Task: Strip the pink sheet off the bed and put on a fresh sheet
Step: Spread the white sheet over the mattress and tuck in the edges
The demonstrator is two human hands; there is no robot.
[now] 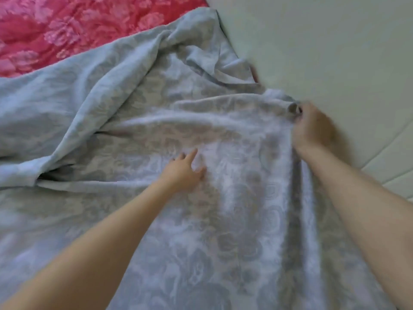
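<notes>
Right hand (311,128) grips the soft, limp sheet (125,113) at its edge; left hand (184,173) rests flat, fingers spread.

fresh sheet (156,220): pale grey-blue, floral | pink sheet (67,30): pink-red, floral | wall (335,41): pale green

No words, labels, brands, numbers or signs are showing readably anywhere. The grey sheet (156,121) is carrying only a faint floral pattern. The pink sheet (67,30), lying beyond the grey sheet's far edge, is likewise showing nothing but flowers.
</notes>
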